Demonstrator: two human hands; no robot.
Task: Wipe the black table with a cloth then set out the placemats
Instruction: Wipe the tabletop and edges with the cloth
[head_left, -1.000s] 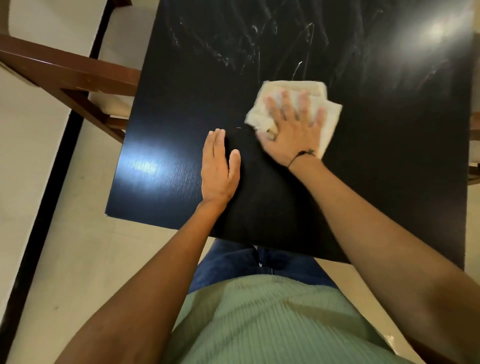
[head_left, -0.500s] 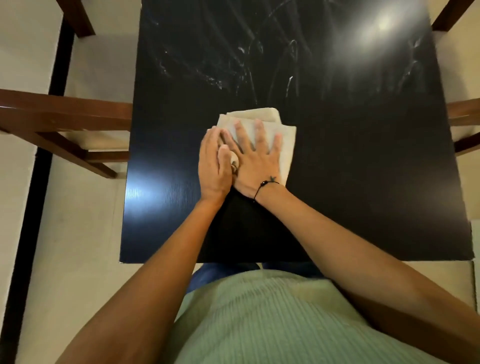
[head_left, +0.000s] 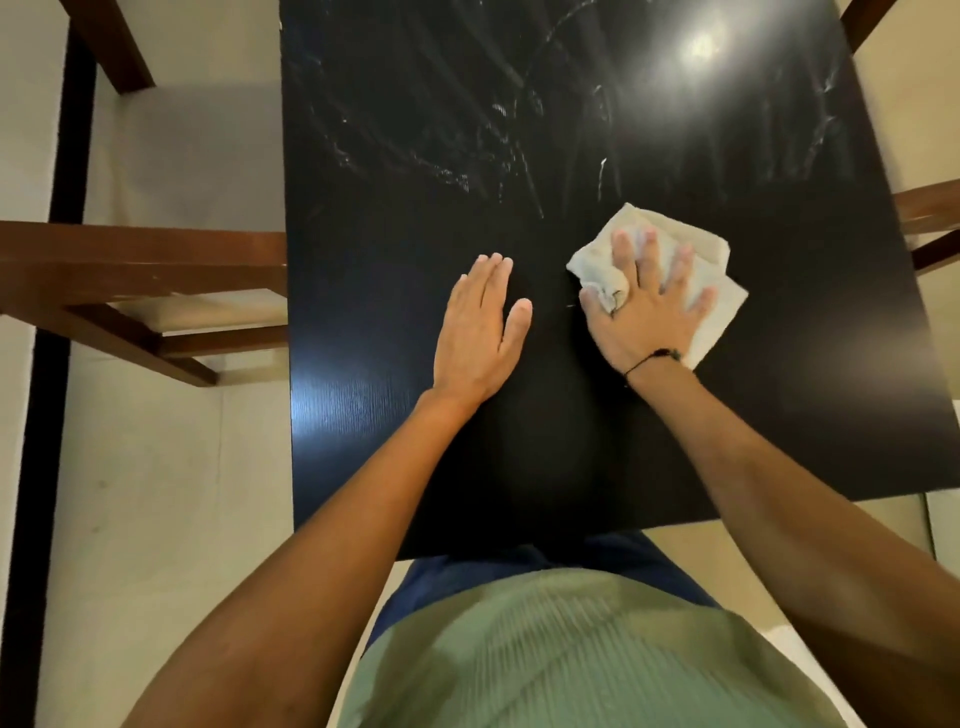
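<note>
The far end of the black table (head_left: 701, 415) is cut off by the top edge, and a bright glare washes out part of its surface there. The right hand (head_left: 644, 312) hides the middle of the cloth (head_left: 711, 317), its fingertips motion-blurred. Wooden chairs (head_left: 140, 265) at both sides are only partly in view.

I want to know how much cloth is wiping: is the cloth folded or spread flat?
Folded. The cloth shows layered edges and a bunched fold by the thumb, pressed under the right hand on the table.
</note>
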